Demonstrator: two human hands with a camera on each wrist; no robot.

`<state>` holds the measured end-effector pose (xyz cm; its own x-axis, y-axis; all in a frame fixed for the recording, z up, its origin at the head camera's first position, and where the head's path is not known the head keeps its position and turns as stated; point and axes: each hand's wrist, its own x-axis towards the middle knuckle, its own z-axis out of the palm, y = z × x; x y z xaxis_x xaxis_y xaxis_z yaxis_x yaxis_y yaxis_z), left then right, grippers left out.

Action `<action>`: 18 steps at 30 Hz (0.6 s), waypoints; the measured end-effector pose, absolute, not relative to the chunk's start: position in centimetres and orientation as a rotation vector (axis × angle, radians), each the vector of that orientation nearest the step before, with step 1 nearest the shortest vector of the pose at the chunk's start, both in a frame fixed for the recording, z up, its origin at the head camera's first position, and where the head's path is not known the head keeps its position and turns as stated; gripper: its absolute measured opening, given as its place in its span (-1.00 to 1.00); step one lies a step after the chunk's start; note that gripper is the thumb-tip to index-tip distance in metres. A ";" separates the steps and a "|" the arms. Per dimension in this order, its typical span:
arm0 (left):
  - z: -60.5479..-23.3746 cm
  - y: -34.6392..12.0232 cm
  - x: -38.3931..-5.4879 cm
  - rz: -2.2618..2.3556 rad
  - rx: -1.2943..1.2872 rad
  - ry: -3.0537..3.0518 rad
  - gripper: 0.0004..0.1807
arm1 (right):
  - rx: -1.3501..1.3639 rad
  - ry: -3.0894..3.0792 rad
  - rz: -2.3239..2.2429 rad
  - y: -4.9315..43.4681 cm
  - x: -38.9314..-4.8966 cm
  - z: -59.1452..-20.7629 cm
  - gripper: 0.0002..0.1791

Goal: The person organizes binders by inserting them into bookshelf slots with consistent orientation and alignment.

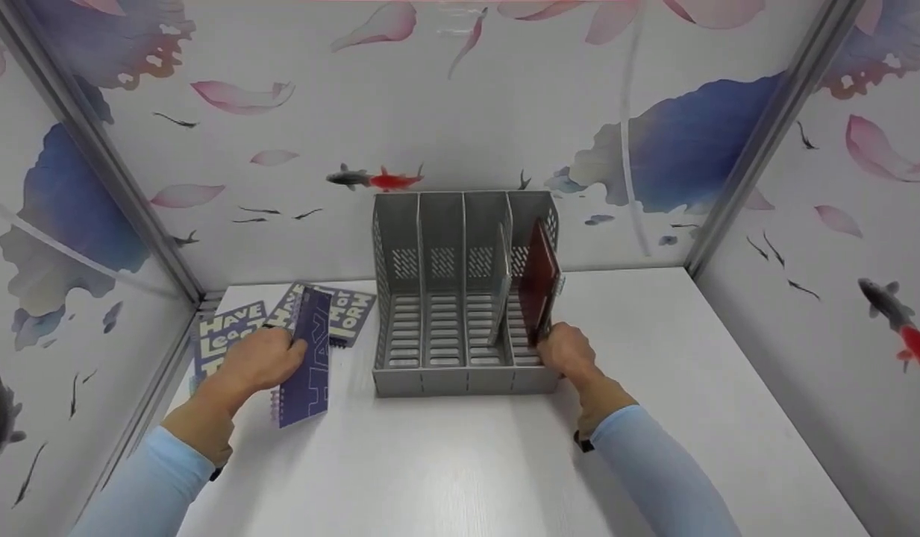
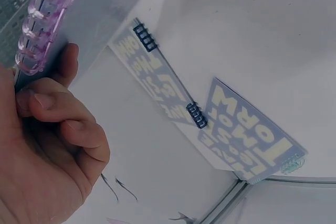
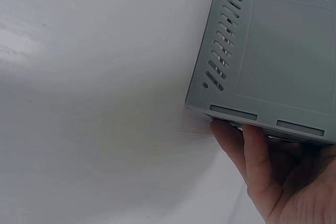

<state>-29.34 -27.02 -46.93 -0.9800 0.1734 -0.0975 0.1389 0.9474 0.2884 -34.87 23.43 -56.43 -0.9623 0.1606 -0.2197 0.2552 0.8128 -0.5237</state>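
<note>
Purple notebook [image 1: 310,369], left of centre — I see the left hand [image 1: 262,358] pinching it, fingers curled; centre-right, the right hand [image 1: 570,350] grips the grey organizer [image 1: 445,382] — fingers bent round its edge.

The head camera looks forward and down; close wrist cameras share its notebooks [image 2: 252,132] (left) and rack [image 3: 286,56] (right).

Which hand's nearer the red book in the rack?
Right: the right hand is beside the red book at its lower front; the left hand is left of the rack, gripping a purple notebook.
</note>
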 end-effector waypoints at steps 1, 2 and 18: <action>-46.9 -26.9 -29.2 0.401 0.264 3.006 -0.54 | 0.323 2.831 -0.849 23.4 -34.9 -56.4 -0.76; -46.9 -26.8 -29.1 0.370 0.288 3.033 -0.54 | 0.316 2.832 -0.845 23.4 -34.9 -56.4 -0.75; -46.8 -24.1 -27.5 0.240 0.474 3.283 -0.49 | 0.312 2.829 -0.854 23.7 -34.9 -56.5 -0.75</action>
<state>-27.47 -24.08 -46.82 -0.9429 0.2657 0.2009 0.2921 0.9494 0.1152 -34.90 23.66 -56.50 -0.9637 0.1495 -0.2210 0.2469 0.8140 -0.5258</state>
